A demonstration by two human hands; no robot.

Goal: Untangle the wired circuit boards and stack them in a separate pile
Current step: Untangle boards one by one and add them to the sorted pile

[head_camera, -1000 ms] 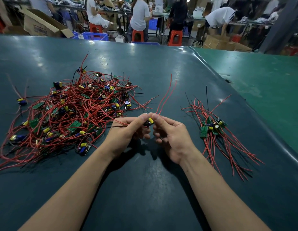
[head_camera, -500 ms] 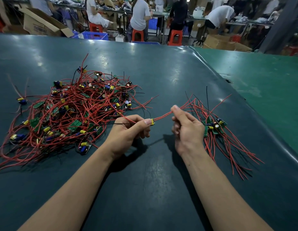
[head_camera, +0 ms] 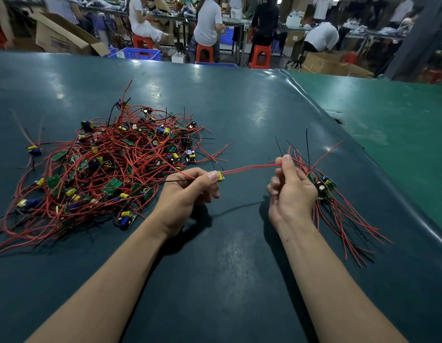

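- Head view: moved further right since half a second ago, the right hand [head_camera: 290, 194], now stretching the red wires [head_camera: 249, 167] longer and nearly level between both hands.
- Held in place near the table's middle, the left hand [head_camera: 187, 191], thumb and forefinger pinching a small circuit board [head_camera: 220, 175] by its yellow part, other fingers curled beneath.
- Raised upright with palm turned toward the camera, the right hand, thumb and forefinger tip pinching the far end of the red wires, remaining fingers loosely bent.
- Trailing leftward from the left hand's grip, a thin black wire [head_camera: 176, 180], running back toward the tangled heap.
- Spread over the left part of the dark table [head_camera: 227, 268], the tangled heap [head_camera: 103, 167] of boards and red wires, just beside the left hand.
- Lying directly behind and right of the right hand, the sorted pile [head_camera: 336, 206], wires fanning toward the table's near right edge.
- Mostly hidden by the left thumb and fingers, the held board; only the yellow end showing.
- Partly covered by the right hand, the sorted pile's boards; count impossible to make out.
- Blurred beyond the table's far edge, seated workers [head_camera: 207, 23], red stools [head_camera: 204, 52] and cardboard boxes [head_camera: 64, 35].
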